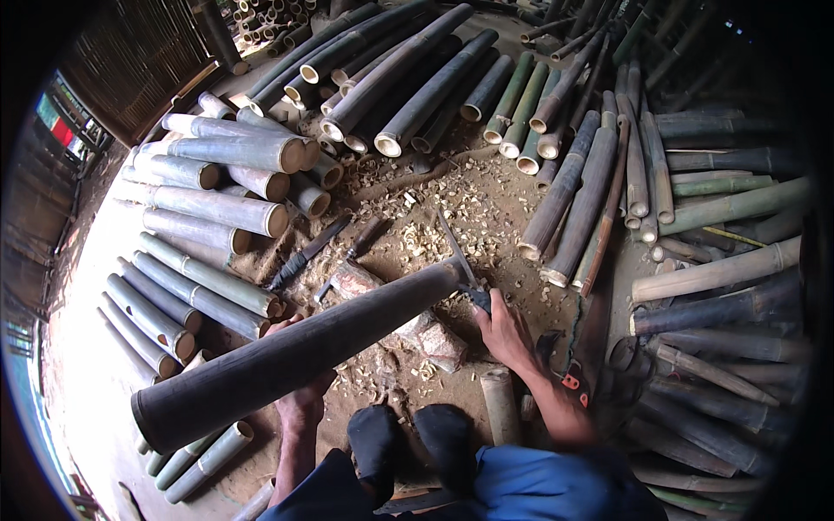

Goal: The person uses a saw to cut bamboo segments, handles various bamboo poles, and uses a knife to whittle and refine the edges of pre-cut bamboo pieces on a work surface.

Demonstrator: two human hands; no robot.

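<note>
My left hand (302, 403) is closed round a thick dark bamboo tube (287, 360) from below; the tube covers part of the fingers. It slants up from the lower left to the middle, its far end above a short pale-barked log (433, 339) on the ground. My right hand (499, 328) is closed on the dark handle of a knife (457, 243). The knife's narrow blade points away from me, at the tube's far end; whether it touches the rim I cannot tell.
Beyond the log lie a dark-handled machete (306, 253) and a wooden-handled tool (368, 236). Pale wood shavings (426, 236) cover the dirt. Bamboo tubes (226, 208) lie in piles on the left, at the back and on the right (721, 282). A short upright bamboo piece (499, 406) is near my feet (375, 438).
</note>
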